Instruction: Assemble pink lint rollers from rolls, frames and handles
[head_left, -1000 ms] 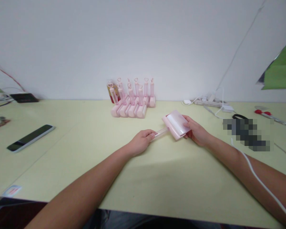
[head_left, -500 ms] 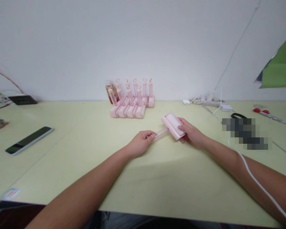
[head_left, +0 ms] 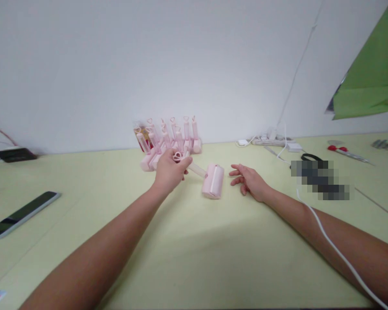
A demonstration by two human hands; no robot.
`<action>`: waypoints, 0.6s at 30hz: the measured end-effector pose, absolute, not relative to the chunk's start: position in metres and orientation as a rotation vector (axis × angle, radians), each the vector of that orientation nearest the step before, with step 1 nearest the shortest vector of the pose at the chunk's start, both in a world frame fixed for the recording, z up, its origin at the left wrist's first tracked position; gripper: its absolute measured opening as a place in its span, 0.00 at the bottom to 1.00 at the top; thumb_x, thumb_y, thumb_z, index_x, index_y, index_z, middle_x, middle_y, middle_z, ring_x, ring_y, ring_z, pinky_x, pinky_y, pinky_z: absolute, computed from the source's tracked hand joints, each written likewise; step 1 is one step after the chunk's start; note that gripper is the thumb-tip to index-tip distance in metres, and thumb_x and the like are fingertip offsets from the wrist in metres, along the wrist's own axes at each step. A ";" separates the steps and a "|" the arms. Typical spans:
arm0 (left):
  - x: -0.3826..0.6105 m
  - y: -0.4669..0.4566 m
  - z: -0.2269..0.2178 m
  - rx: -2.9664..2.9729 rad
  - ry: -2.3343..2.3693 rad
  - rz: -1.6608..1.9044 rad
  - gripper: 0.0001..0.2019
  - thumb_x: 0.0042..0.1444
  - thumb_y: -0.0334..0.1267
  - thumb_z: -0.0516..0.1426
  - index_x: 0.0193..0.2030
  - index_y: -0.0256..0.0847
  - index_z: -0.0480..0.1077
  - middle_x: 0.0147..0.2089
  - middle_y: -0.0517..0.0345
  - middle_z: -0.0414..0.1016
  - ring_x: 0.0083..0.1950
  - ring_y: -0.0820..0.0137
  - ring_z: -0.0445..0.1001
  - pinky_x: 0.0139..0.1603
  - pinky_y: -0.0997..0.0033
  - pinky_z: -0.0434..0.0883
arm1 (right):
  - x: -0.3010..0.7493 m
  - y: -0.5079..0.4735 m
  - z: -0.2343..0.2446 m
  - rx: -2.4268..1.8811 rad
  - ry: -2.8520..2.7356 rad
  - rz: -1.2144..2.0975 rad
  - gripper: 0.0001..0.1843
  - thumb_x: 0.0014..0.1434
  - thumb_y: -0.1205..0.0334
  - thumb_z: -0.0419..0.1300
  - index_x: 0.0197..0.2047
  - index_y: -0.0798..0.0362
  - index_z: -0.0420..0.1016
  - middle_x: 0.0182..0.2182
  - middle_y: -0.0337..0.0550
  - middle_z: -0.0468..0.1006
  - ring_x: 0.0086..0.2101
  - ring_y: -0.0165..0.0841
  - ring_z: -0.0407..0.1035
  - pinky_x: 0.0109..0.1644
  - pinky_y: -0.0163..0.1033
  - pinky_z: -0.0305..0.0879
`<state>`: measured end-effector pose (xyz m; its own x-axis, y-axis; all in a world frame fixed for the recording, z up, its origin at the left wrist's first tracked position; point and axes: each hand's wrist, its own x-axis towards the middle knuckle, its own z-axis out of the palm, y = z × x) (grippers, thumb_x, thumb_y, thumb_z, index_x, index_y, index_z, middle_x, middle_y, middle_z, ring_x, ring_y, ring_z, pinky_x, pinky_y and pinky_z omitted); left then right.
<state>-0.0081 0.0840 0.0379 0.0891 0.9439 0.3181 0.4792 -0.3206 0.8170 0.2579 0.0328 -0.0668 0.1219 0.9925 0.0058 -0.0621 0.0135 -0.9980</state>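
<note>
A pink lint roller (head_left: 213, 181) with a pale handle and a heart-shaped loop at its end is held by my left hand (head_left: 172, 170). The fingers are closed round the handle's end, and the covered roller head points right. My right hand (head_left: 249, 181) is apart from it, just right of the head, with fingers spread and nothing in them. Behind my left hand, several more pink lint rollers (head_left: 195, 145) stand in rows with handles up. My left hand partly hides the front ones.
A phone (head_left: 22, 214) lies at the left. Along the wall are a power strip (head_left: 268, 141) and white adapter (head_left: 294, 147). A white cable (head_left: 330, 241) crosses my right forearm. At the right lie a black band (head_left: 312, 157) and a red-ended tool (head_left: 349, 152).
My right hand has let go of the roller head and opened. My left hand has carried the lint roller left and toward the standing rollers, turning it. The camera view has shifted slightly.
</note>
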 end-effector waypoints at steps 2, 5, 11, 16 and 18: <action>0.000 0.098 0.054 2.052 1.469 1.190 0.17 0.53 0.48 0.60 0.44 0.40 0.65 0.29 0.59 0.74 0.25 0.70 0.73 0.24 0.74 0.67 | 0.258 0.033 -0.068 -1.206 -1.087 1.138 0.28 0.63 0.41 0.54 0.58 0.51 0.67 0.48 0.54 0.75 0.33 0.34 0.75 0.11 0.27 0.58; 0.019 0.121 0.073 2.371 1.652 1.118 0.17 0.55 0.47 0.59 0.46 0.40 0.66 0.36 0.54 0.76 0.36 0.65 0.76 0.37 0.68 0.69 | 0.258 0.032 -0.066 -1.193 -1.108 1.154 0.27 0.63 0.42 0.55 0.57 0.51 0.67 0.45 0.52 0.75 0.32 0.34 0.75 0.12 0.27 0.61; 0.054 0.172 0.087 2.601 1.915 0.828 0.19 0.58 0.46 0.57 0.51 0.37 0.64 0.45 0.42 0.77 0.47 0.55 0.75 0.44 0.64 0.68 | 0.258 0.032 -0.063 -1.153 -1.139 1.200 0.23 0.63 0.46 0.57 0.55 0.51 0.68 0.40 0.49 0.75 0.30 0.32 0.73 0.14 0.29 0.65; 0.064 0.207 0.082 2.635 1.965 0.773 0.19 0.58 0.42 0.56 0.53 0.35 0.63 0.46 0.38 0.76 0.49 0.52 0.75 0.45 0.60 0.69 | 0.259 0.034 -0.063 -1.133 -1.130 1.246 0.20 0.64 0.47 0.57 0.53 0.51 0.69 0.38 0.47 0.75 0.28 0.31 0.72 0.15 0.30 0.67; 0.064 0.214 0.081 2.598 2.016 0.765 0.19 0.58 0.41 0.56 0.54 0.35 0.62 0.47 0.37 0.75 0.50 0.52 0.75 0.46 0.60 0.69 | 0.259 0.036 -0.062 -1.129 -1.115 1.267 0.20 0.63 0.47 0.57 0.52 0.50 0.69 0.38 0.47 0.75 0.27 0.30 0.71 0.15 0.30 0.68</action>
<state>0.0645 0.2135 0.0806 0.1954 0.8537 0.4826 0.9589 -0.2695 0.0884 0.2593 0.0357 -0.0622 0.0026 1.0000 -0.0087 -0.1180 -0.0083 -0.9930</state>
